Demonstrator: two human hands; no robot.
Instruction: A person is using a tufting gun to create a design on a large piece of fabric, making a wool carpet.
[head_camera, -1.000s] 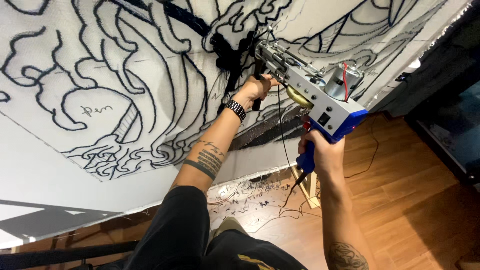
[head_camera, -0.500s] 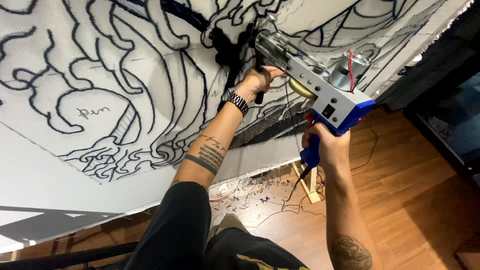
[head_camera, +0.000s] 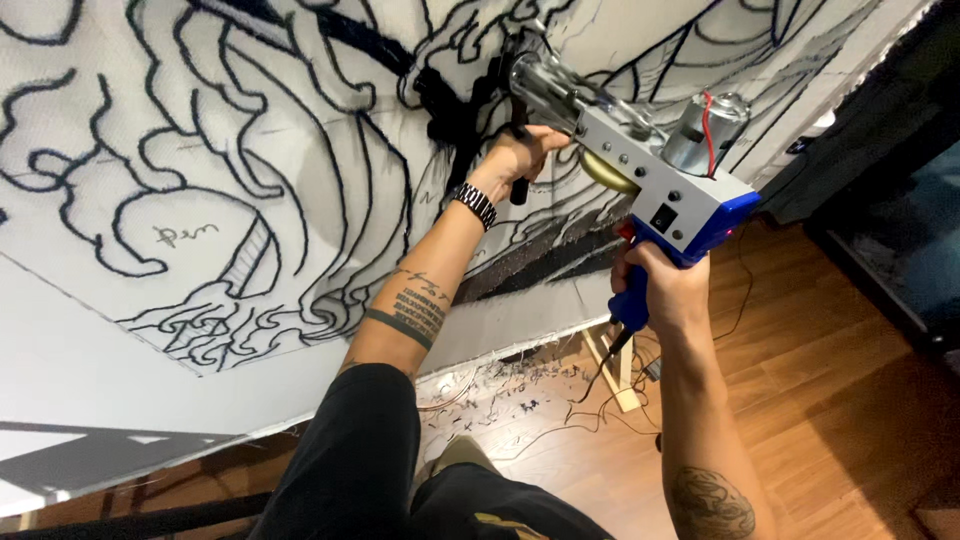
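A grey-and-blue tufting gun (head_camera: 650, 170) is pressed nose-first against a stretched white cloth (head_camera: 150, 130) drawn with black swirling outlines. My right hand (head_camera: 660, 290) is wrapped around the gun's blue rear grip. My left hand (head_camera: 520, 155), with a dark wristband, holds the black front handle under the gun's nose. The needle tip sits at a patch of black tufted yarn (head_camera: 455, 110). A silver motor (head_camera: 705, 135) with a red wire tops the gun.
Wooden floor (head_camera: 800, 400) lies below, strewn with yarn scraps and dark cables (head_camera: 540, 410). A light wooden frame foot (head_camera: 615, 365) stands under the cloth's lower edge. Dark furniture (head_camera: 880, 200) lines the right side. My dark-trousered legs (head_camera: 400, 480) fill the bottom.
The gun and both hands have shifted slightly upward and left along the cloth, staying on the black tufted patch. Both grips are unchanged.
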